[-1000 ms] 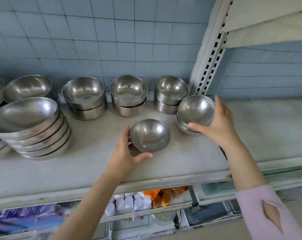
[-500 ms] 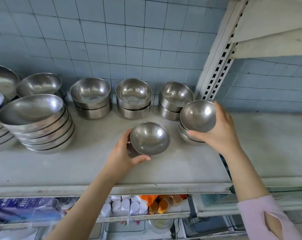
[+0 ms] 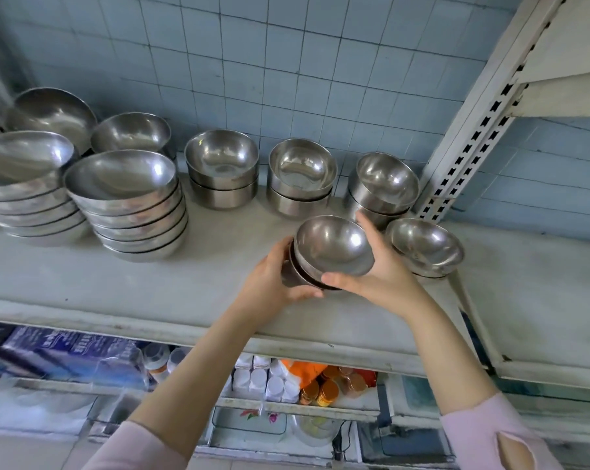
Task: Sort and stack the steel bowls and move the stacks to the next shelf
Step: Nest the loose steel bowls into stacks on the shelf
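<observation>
A left hand [image 3: 278, 283] and right hand [image 3: 385, 276] hold a nested stack of steel bowls [image 3: 334, 247] over the shelf [image 3: 117, 283], toward its right end, each grip curled round the stack's sides.

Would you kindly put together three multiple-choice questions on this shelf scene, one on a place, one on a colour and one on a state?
1. Where does the loose small bowl stack stand relative to the held bowls?
A. To their right, near the slotted post
B. To their left
C. On the floor

2. What colour are the wall tiles?
A. White
B. Pale blue
C. Green

3. How are the held bowls supported?
A. By one hand alone
B. Nobody touches them
C. Gripped by both hands

Answers: 1 A, it sits on the shelf right of the hands. 2 B, the tiles read pale blue. 3 C, the left hand and right hand curl round them.
</observation>
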